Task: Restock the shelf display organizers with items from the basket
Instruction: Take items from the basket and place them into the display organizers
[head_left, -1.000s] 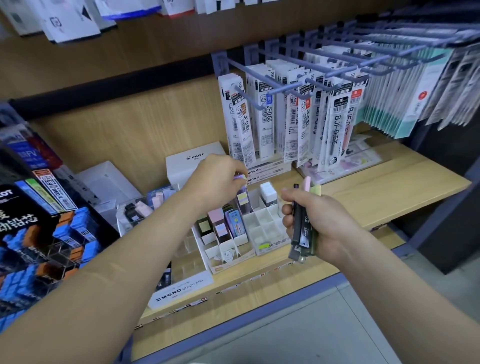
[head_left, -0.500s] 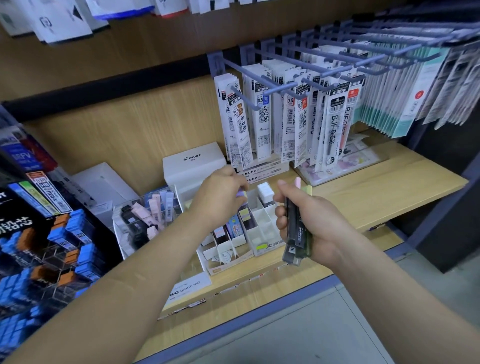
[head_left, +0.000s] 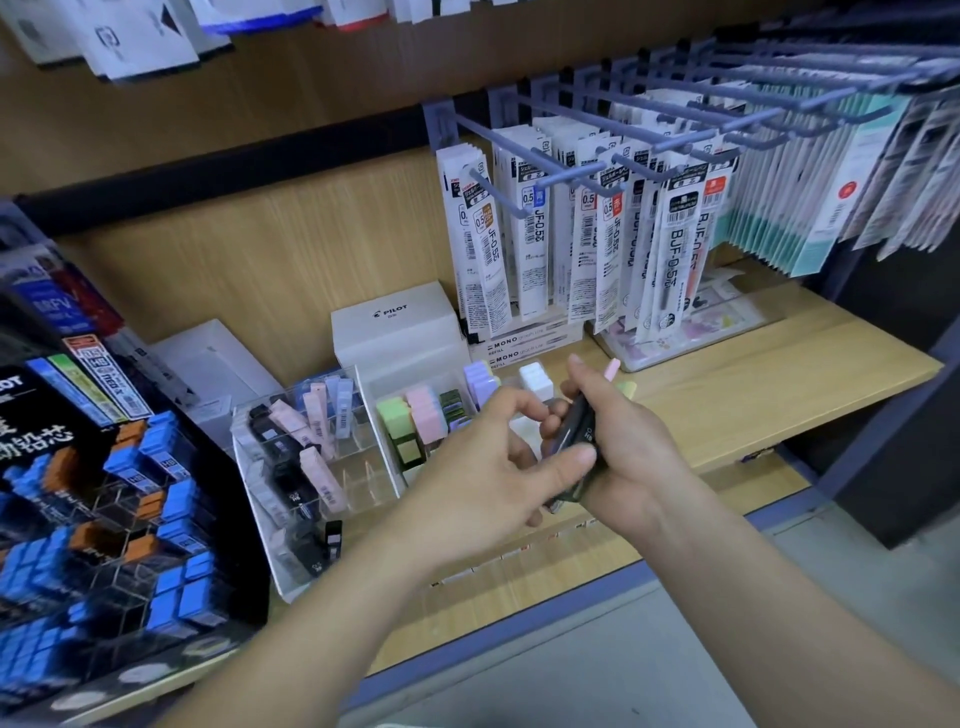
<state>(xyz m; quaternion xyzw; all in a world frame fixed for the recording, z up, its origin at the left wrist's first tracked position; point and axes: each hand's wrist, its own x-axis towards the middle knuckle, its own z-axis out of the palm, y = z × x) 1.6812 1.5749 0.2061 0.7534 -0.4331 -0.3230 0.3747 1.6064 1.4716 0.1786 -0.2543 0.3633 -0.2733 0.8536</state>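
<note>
Our right hand (head_left: 641, 460) grips a bundle of lead cases (head_left: 579, 441), fingers curled round it; our left hand (head_left: 483, 480) pinches the same bundle. The organizer (head_left: 385, 441) stands at ten o'clock.

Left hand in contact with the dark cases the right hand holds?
Touching. Head view: the left hand has its thumb lying on the dark cases, which the right hand grips; no gap shows between them.

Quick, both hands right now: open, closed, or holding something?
Left hand: closed, thumb and fingers pinching a case in the bundle of lead cases.
Right hand: closed, holding that same bundle.
</note>
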